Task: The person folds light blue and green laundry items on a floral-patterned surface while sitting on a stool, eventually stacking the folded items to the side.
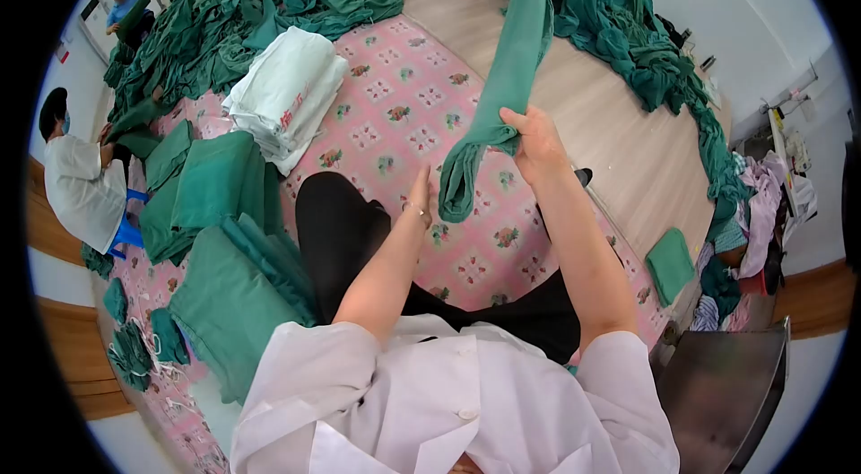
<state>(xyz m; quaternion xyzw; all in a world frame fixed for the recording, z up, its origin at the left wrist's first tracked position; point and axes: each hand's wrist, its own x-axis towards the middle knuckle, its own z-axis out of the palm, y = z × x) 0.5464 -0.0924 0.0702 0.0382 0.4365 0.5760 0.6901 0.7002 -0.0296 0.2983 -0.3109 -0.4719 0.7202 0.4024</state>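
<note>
My right hand (535, 147) grips a long folded strip of green cloth (509, 79) near its lower part, thumb on top. The strip runs up to the hands of a person seated at the top, and its lower end hangs in a loop to the left of my right hand. Left of that loop, my left hand (421, 193) is held edge-on with its fingers stretched out, apart from the cloth. A patterned pink mat (395, 115) lies beneath both hands.
Folded green cloths (220, 178) and a white bundle (287, 88) stand on the left. Green heaps (242, 17) (628, 34) lie behind and at right. People sit at left and top. A folded green piece (670, 265) lies right, near a dark box (722, 393).
</note>
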